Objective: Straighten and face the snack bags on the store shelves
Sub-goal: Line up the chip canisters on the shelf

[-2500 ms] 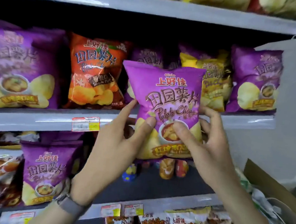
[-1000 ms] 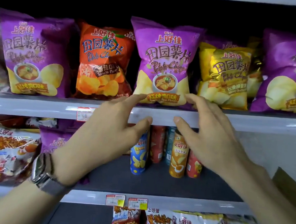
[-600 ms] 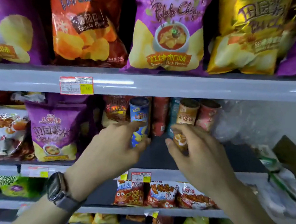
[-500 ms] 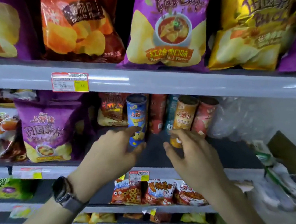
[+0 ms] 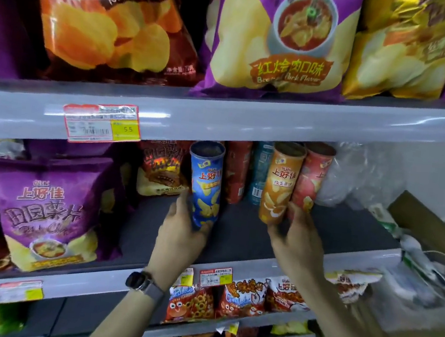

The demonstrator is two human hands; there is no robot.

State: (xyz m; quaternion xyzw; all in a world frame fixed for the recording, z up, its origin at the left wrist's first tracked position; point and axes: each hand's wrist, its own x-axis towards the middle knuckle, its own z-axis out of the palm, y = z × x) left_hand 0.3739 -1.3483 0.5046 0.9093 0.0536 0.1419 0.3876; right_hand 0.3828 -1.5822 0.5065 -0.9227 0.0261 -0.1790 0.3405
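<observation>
Now: left hand point(image 5: 181, 232) curls round blue canister point(image 5: 206, 183) base, right hand point(image 5: 296, 239) round orange canister point(image 5: 280, 185), centre frame, middle shelf point(image 5: 239, 233). Both stand near upright, long axes vertical, directly above each hand; labels face outward.

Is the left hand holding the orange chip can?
No, the left hand grips the blue chip can, while the right hand holds the orange chip can.

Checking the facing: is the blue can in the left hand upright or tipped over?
Upright. The blue can is vertical, top up, label facing out; the left hand grips its lower end.
</observation>
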